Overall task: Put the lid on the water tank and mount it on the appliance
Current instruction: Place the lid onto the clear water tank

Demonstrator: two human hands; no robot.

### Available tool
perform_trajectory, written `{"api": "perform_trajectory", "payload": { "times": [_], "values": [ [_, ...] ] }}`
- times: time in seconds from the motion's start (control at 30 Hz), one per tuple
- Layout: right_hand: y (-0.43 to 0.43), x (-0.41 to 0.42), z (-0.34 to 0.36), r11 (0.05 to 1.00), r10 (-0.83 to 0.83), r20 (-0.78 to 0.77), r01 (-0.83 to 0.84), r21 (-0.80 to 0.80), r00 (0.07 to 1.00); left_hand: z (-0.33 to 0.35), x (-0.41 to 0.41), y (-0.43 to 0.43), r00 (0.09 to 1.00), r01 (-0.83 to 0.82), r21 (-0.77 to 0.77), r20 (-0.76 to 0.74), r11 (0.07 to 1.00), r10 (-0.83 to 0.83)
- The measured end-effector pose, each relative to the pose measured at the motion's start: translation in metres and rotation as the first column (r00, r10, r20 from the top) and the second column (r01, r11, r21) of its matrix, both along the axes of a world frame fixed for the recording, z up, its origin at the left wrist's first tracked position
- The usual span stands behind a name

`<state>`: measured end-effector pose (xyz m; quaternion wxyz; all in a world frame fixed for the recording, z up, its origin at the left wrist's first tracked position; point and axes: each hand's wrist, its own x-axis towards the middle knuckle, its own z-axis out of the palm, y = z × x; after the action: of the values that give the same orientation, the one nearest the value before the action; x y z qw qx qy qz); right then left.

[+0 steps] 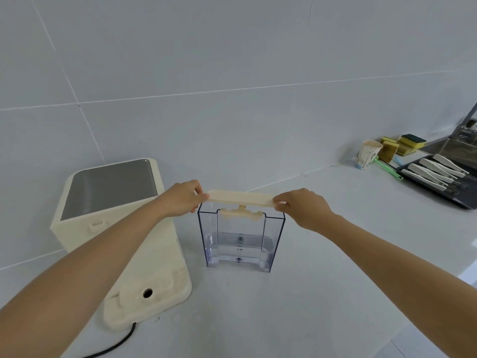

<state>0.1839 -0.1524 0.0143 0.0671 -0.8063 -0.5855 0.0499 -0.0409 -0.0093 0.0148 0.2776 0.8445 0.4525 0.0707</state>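
A clear plastic water tank [240, 241] stands upright on the white counter in the middle of the view. Just above its open top hovers a flat cream lid [240, 197], with a cream fitting hanging under it into the tank's mouth. My left hand [180, 197] pinches the lid's left end and my right hand [304, 206] pinches its right end. The cream appliance [113, 228] with a grey metal top stands to the left of the tank, its base plate with a round hole facing me.
A black power cord [121, 342] runs from the appliance toward the front edge. At the far right are a paper cup [367, 155], yellow sponges [402, 146] and a dark tray of white-handled knives [438, 174]. A tiled wall rises behind the counter.
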Motion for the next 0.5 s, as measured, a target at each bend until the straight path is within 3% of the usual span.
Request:
{"api": "perform_trajectory", "payload": {
  "times": [0.23, 0.5],
  "values": [
    [-0.005, -0.002, -0.011, 0.991, 0.123, 0.227, -0.108, -0.079, 0.966, -0.023, -0.007, -0.016, 0.999, -0.029, 0.032, -0.041, 0.999, 0.031],
    [-0.005, -0.004, -0.014, 0.987, 0.140, 0.260, -0.115, -0.110, 0.955, -0.033, -0.007, -0.024, 0.997, -0.051, 0.099, -0.060, 0.994, 0.057]
  ]
}}
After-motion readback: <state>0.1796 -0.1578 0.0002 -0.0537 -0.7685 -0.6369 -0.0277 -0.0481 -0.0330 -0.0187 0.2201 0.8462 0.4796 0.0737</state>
